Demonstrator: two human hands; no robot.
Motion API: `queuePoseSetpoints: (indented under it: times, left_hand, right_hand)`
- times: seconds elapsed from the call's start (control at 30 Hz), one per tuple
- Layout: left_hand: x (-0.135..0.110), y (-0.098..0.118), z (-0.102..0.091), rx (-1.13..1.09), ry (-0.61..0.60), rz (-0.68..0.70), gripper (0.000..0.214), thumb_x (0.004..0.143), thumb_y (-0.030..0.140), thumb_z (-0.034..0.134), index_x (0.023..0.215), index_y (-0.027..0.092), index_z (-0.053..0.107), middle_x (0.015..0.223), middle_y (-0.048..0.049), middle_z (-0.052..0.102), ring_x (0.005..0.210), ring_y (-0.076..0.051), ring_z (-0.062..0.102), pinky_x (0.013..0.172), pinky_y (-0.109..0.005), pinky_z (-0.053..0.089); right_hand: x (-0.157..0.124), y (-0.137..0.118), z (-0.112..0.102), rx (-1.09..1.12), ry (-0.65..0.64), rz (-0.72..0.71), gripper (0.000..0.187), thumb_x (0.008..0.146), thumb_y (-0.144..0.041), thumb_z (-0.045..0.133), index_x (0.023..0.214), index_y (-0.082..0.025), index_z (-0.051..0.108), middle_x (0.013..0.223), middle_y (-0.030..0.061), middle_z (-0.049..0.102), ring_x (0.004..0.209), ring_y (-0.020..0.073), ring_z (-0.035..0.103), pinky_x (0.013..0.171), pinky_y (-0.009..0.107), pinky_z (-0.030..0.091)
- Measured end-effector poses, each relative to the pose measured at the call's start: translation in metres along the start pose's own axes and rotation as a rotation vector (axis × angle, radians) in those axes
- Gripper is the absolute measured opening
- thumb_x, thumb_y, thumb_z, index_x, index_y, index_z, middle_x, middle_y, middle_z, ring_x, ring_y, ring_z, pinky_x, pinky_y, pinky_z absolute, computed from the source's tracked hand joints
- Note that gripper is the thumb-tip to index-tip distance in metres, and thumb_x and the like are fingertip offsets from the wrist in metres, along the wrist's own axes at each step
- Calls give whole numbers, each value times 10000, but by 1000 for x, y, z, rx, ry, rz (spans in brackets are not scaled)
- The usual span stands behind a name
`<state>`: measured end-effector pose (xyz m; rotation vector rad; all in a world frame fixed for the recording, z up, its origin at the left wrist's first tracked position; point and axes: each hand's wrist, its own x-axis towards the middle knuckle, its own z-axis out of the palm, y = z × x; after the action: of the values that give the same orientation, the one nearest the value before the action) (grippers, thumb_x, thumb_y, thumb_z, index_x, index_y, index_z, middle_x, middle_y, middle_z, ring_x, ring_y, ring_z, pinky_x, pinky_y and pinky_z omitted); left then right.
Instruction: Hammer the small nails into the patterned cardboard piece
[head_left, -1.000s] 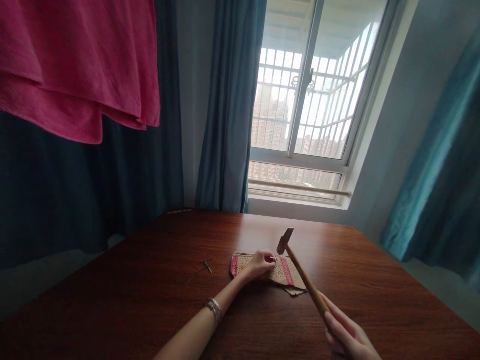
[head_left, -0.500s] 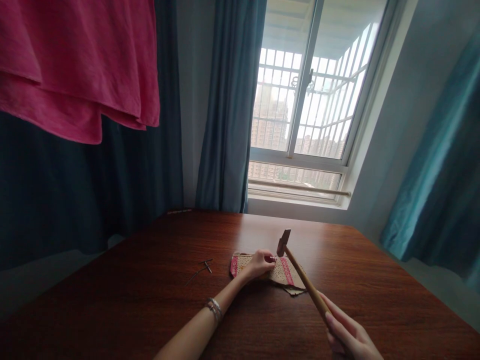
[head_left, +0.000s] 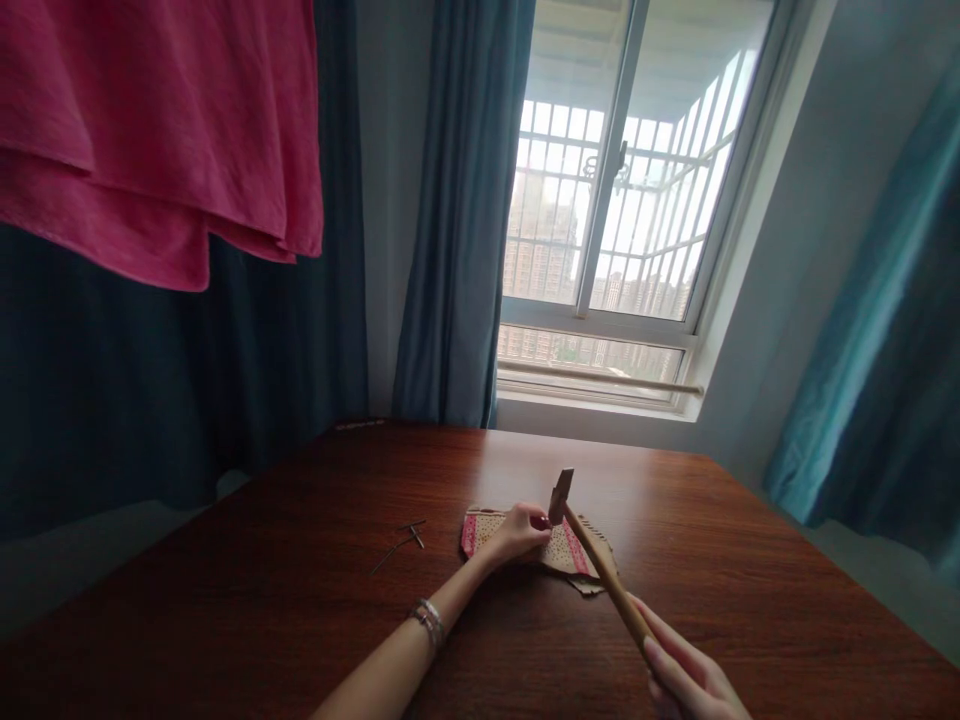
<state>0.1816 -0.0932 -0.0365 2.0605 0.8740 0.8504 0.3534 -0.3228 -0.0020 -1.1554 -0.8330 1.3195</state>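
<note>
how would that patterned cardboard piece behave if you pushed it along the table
The patterned cardboard piece would probably slide rather than roll, lying flat on a smooth-looking table. It is likely light and stiff, being thin with a ridged edge. The left hand, apparently resting on it, may hold it back.

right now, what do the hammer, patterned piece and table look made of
Hammer handle: probably wood, smooth and tan.
Hammer head: likely metal, dull and hard-edged.
Patterned piece: probably cardboard, matte, with a ridged, corrugated-looking right edge.
Table: wood or wood-look laminate, judging by reddish-brown streaked grain; glossy where light reflects.
</note>
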Motion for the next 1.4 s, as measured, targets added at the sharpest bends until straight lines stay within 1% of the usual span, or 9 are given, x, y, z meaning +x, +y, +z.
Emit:
queuePoseSetpoints:
  times: [0.07, 0.17, 0.37, 0.53, 0.7, 0.93, 1.03, 1.17, 1.4]
  left_hand:
    - [0, 0, 0, 1, 4, 15, 158, 632, 174, 518, 704, 100, 637, 718, -22, 614, 676, -128, 520, 578, -194, 357]
    - [0, -1, -1, 1, 10, 21, 157, 623, 170, 517, 701, 98, 634, 695, -19, 608, 662, -127, 515, 558, -193, 346]
    - [0, -1, 0, 11, 9, 1, 160, 632, 178, 521, 708, 98, 638, 720, -27, 624, 682, -130, 529, 575, -190, 362]
    - [1, -3, -1, 17, 7, 15, 170, 629, 182, 525, 723, 100, 640, 713, -25, 624, 669, -128, 530, 573, -194, 365]
    - [1, -6, 0, -6, -8, 40, 180, 634, 185, 516, 732, 97, 640, 725, -31, 628, 678, -131, 534, 586, -199, 369]
    - [3, -10, 4, -37, -7, 5, 191, 620, 190, 523, 732, 93, 643, 715, -21, 629, 645, -121, 525, 552, -190, 358]
    - [3, -11, 3, -38, -12, 17, 189, 627, 192, 517, 727, 96, 645, 697, -14, 620, 633, -115, 515, 546, -187, 350]
    - [3, -11, 2, -27, 0, 24, 171, 623, 195, 525, 701, 92, 635, 681, -14, 608, 620, -112, 507, 541, -188, 345]
    - [3, -11, 3, -57, -6, 29, 171, 621, 181, 524, 714, 94, 637, 711, -24, 623, 664, -125, 533, 564, -189, 363]
  right_hand:
    - [0, 0, 0, -11, 13, -4, 719, 615, -508, 679, 1231, -188, 494, 471, -105, 220, 398, 25, 184, 387, 161, 131]
    - [0, -1, -1, -6, 33, -13, 742, 633, -527, 654, 1266, -198, 453, 472, -99, 245, 403, 33, 189, 384, 162, 126]
    - [0, -1, 0, -17, 13, 21, 820, 619, -514, 674, 1302, -155, 396, 476, -106, 211, 407, 26, 174, 374, 144, 124]
    - [-3, -2, 4, 15, 26, 18, 799, 622, -517, 665, 1306, -209, 390, 464, -111, 184, 393, 21, 124, 354, 131, 120]
    - [-4, -3, 6, 4, 30, 26, 825, 589, -502, 697, 1287, -157, 422, 462, -111, 169, 403, 28, 139, 360, 143, 117]
    - [-3, 0, 4, 4, 19, 9, 795, 617, -502, 680, 1290, -170, 418, 463, -96, 237, 400, 25, 182, 362, 145, 104]
    - [-2, 2, 2, 2, 7, 27, 765, 626, -506, 671, 1280, -188, 433, 447, -104, 207, 387, 21, 165, 358, 141, 94]
    - [-1, 5, -2, 59, -28, 14, 731, 675, -486, 642, 1306, -221, 383, 466, -106, 238, 385, 11, 138, 362, 141, 81]
    - [-1, 3, -4, 63, -50, 10, 697, 682, -447, 654, 1283, -186, 416, 488, -106, 209, 402, 17, 163, 375, 148, 98]
